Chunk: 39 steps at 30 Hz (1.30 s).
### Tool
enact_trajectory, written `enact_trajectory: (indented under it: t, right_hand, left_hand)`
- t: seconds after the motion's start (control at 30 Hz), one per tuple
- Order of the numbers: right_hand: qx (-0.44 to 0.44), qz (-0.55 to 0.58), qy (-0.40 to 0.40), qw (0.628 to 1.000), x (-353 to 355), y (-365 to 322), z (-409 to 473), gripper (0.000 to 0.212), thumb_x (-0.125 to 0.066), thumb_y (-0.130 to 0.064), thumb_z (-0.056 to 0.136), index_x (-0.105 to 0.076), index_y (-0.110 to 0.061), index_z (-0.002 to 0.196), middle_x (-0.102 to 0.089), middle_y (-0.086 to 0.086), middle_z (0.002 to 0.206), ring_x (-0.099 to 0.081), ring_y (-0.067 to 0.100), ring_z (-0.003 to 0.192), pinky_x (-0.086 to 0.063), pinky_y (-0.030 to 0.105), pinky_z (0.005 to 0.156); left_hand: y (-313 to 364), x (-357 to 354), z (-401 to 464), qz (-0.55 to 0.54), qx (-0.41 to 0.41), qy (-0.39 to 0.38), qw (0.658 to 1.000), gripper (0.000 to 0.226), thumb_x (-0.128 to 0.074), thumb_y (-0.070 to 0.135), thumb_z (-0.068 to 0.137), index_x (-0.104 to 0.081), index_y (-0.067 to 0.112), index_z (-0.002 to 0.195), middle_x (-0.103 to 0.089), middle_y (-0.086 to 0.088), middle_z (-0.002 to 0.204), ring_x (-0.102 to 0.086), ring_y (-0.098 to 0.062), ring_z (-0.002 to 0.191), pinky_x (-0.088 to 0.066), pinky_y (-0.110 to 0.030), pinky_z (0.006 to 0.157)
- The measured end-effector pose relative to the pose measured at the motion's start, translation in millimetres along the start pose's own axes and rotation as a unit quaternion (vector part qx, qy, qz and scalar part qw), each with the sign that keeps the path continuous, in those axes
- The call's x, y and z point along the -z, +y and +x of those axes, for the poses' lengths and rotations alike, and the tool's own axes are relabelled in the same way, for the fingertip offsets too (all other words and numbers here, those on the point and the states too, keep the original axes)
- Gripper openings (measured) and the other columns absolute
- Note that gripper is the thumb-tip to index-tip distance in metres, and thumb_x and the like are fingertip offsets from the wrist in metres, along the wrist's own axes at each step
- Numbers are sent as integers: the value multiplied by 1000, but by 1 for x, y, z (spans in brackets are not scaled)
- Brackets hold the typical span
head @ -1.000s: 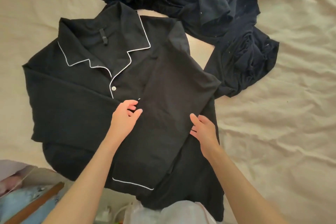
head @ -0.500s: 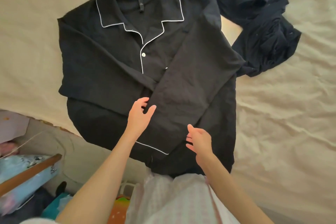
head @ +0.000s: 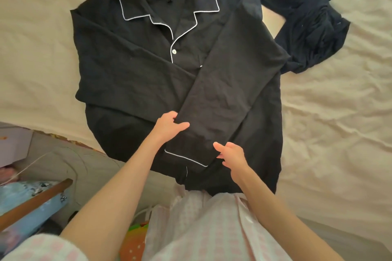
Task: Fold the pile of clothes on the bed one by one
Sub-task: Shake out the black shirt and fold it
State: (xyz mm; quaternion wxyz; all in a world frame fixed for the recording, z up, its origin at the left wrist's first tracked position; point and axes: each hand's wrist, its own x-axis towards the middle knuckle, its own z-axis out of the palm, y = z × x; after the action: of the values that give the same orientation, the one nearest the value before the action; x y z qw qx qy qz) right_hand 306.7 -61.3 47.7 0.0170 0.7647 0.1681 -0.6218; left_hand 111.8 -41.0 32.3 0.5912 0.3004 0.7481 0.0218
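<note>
On the bed [head: 339, 123], a black shirt [head: 131, 74] lies collar-up beside the pile [head: 307, 17] (soft, limp cloth, best taken by its edges), the left hand [head: 169, 127] pinching the folded sleeve [head: 229, 95], the right hand [head: 231, 154] loose-fingered.

Left hand [head: 168, 126] — now gripping sleeve [head: 222, 99]

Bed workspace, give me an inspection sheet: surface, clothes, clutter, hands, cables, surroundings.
Surface: wrinkled cream bed sheet.
Job's things: black white-piped pyjama shirt lying flat, collar away, both sleeves folded across its front; crumpled dark navy clothes pile beyond it.
Clutter: nothing seen on the bed.
Hands: left hand grips the top sleeve's edge; right hand touches near its cuff, grip unclear.
Cables: thin white cord beside the bed.
Surroundings: wooden rail, light blue printed fabric.
</note>
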Motion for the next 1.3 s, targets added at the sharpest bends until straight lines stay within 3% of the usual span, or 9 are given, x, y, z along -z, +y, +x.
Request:
enact_trajectory:
  t: [0.17,0.3,0.43,0.57,0.73,0.9,1.03,1.2,1.3]
  right_hand:
    - [59,-3,-62,996,-15,10,-16,14,-63,-17,89,-53,-15,79,-60,-2,85,-58,12,80,-48,23,72]
    - [121,5,-75,990,-35,8,-28,6,-58,-18,90,-59,-22,94,-61,-11,78,-60,5,78,-46,21,73]
    - [102,-30,-79,991,-49,12,-28,14,-53,-23,93,-47,-20,82,-53,-5,76,-56,9,74,-44,19,65]
    - [75,-48,-131,987,-60,22,-19,13,-60,-20,92,-51,-19,101,-58,-5,86,-58,8,77,-48,16,66]
    - [97,-57,-106,988,-75,31,-20,10,-53,-20,95,-57,-15,88,-61,0,72,-53,8,56,-42,14,48]
    - [92,-62,-108,988,-73,39,-22,15,-50,-24,96,-52,-13,107,-61,-1,92,-60,10,80,-53,32,79]
    - [95,-134,-62,984,-56,55,-15,33,-51,-24,95,-48,-14,126,-61,10,118,-58,20,101,-49,40,93]
    - [186,-242,35,952,-24,77,-6,33,-46,-23,94,-52,-18,126,-62,-2,99,-52,16,88,-36,27,74]
    - [243,-285,78,924,-1,96,-4,35,-44,-21,97,-49,-15,131,-63,2,115,-54,19,101,-38,27,81]
  left_hand:
    - [-25,20,-21,-28,-42,51,997,21,-62,28,88,-62,8,93,-66,-2,89,-61,-16,86,-47,-27,76]
    - [-31,50,-33,-143,-121,151,971,6,-62,27,89,-63,33,87,-68,22,76,-63,6,79,-42,-2,63]
    - [-64,54,-35,-44,-44,90,994,37,-64,36,86,-56,24,120,-58,11,101,-55,0,92,-39,-14,72]
    - [-95,46,-38,29,-17,37,999,42,-66,26,86,-54,17,125,-55,7,102,-52,-3,90,-38,-22,79]
    - [-93,50,-42,-68,-119,123,983,8,-59,25,91,-61,32,89,-65,16,89,-61,6,84,-40,-5,67]
    - [-112,48,-43,0,-51,116,992,40,-59,29,91,-46,25,129,-56,4,106,-54,-10,90,-43,-27,81]
    - [-145,32,-58,-15,14,128,991,44,-57,19,92,-43,16,134,-55,-4,123,-52,-14,98,-42,-29,83]
    - [-180,14,-79,-118,36,181,976,48,-54,12,93,-37,13,139,-43,-11,140,-49,-17,109,-39,-28,87]
    - [-195,16,-75,-148,51,171,973,69,-59,13,91,-18,16,148,-23,-10,153,-34,-27,135,-33,-38,106]
